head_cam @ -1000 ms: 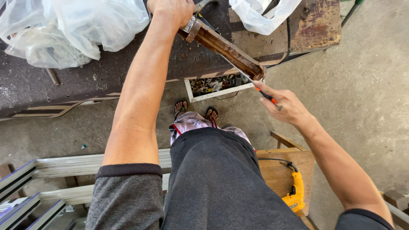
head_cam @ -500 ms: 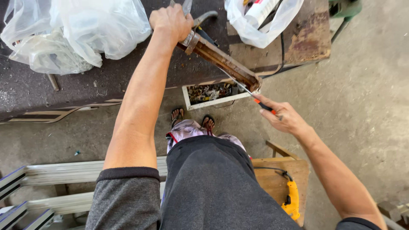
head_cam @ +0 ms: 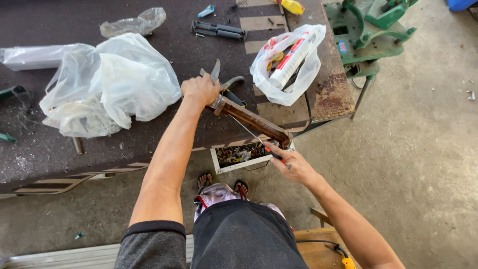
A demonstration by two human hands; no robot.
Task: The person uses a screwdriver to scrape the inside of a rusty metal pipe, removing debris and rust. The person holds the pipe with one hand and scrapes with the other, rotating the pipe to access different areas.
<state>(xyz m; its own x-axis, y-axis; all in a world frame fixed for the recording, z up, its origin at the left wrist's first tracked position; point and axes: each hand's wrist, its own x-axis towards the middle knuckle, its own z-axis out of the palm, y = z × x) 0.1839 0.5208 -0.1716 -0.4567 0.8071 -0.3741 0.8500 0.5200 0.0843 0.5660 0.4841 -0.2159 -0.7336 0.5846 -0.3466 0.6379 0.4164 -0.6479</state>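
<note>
Right now, w/ the rusty caulking gun as your landmark: far left of it lies a heap of clear plastic bags, loose on the dark workbench, well apart from the gun. Your left hand is clamped round the gun's handle end, fingers wrapped tight, prob. to steady it while the other end gets worked on. The gun runs diagonally down-right from that hand, its front end hanging just past the bench edge, so the tip is easy to get at. Directly below that front end sits a small white tray of mixed bits, maybe placed to catch whatever drops. Your right hand sits at the gun's front end, fingers pinched shut on a thin tool w/ an orange handle, its point aimed at the tip; can't tell if it's touching. Above-right of the gun: a white bag holding a sealant tube and other bits. Further right, a green metal machine stands off the bench corner.

Bench top is dark, dusty, scuffed, w/ a rusted patch near its right corner. Floor is bare grey concrete; looks like a workshop, daylit.
</note>
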